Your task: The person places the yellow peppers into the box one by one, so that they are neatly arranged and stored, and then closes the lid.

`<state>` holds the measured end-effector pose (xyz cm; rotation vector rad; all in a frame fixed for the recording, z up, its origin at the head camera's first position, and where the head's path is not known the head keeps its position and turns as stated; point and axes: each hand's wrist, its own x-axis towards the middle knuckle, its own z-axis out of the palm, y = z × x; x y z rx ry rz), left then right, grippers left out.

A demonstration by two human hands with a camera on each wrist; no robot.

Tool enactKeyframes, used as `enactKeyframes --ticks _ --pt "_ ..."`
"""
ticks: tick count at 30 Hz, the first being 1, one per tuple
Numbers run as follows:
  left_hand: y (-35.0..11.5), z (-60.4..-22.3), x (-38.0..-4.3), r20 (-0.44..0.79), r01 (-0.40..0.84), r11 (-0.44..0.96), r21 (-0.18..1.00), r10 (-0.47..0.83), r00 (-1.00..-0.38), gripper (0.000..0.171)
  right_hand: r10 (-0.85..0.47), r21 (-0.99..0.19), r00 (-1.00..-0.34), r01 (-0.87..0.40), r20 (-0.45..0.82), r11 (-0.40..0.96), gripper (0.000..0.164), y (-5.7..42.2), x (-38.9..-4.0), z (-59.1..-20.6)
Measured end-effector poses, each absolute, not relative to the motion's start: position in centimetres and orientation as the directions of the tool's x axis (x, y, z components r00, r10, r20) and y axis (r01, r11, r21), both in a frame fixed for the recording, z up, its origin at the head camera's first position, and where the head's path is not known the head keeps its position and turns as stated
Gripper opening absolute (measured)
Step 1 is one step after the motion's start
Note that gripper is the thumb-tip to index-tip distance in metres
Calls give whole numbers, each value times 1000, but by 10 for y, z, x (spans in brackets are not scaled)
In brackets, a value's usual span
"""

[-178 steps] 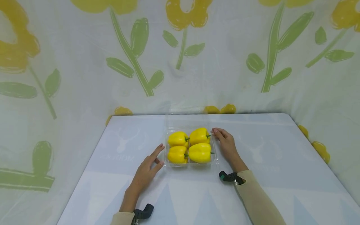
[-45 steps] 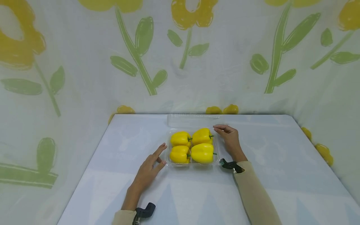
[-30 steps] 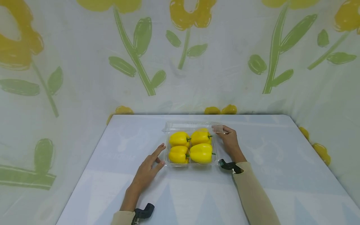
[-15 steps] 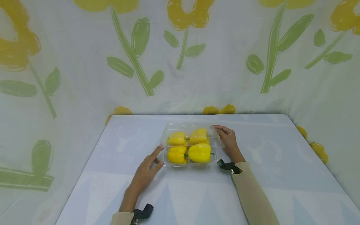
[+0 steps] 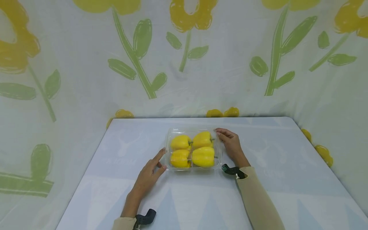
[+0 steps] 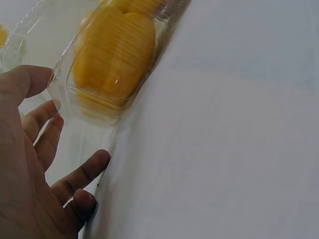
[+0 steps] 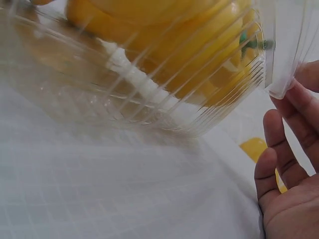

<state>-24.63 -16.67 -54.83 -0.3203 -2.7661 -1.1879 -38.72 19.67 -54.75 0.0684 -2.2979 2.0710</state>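
Note:
A clear plastic clamshell container (image 5: pixel 198 169) sits on the table with its lid (image 5: pixel 184 131) folded down over several yellow bell peppers (image 5: pixel 203 156) with green stems. At its left side is my left hand (image 5: pixel 148 175), thumb and index finger spread along the edge. The left wrist view shows that thumb and the fingertips (image 6: pixel 46 113) on either side of the rim. My right hand (image 5: pixel 234 148) pinches the edge at the far right corner. In the right wrist view, thumb and finger meet at the rim (image 7: pixel 279 89), while the other fingers are loosely bent.
The white table (image 5: pixel 276 159) has a pale printed pattern. Behind and beside it hangs a curtain (image 5: pixel 224 70) with yellow flowers and green leaves. Black wrist cameras (image 5: pixel 146 217) are strapped on both wrists, below beige sleeves (image 5: pixel 258 198).
The lid, standing up behind the container earlier, has swung forward and down over the peppers, with my right hand at its right edge. My left hand has stayed at the left side.

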Motion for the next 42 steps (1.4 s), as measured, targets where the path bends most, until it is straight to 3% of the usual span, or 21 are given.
enactKeyframes --ticks 10,14,21,42 --pt "-170 -549 -248 192 253 457 853 176 -966 53 -25 -995 -995 -95 95 25 37 197 -387 -549" --pt "-170 -548 -248 217 279 407 870 193 -957 55 -14 -994 -996 -88 87 67 33 197 -387 -553" --pt "-168 -549 -249 243 312 460 831 205 -948 56 10 -987 -999 -31 33 160 32 196 -385 -553" --pt "-165 -546 -250 182 258 470 844 202 -962 57 -32 -981 -999 34 -41 190 42 194 -366 -546"
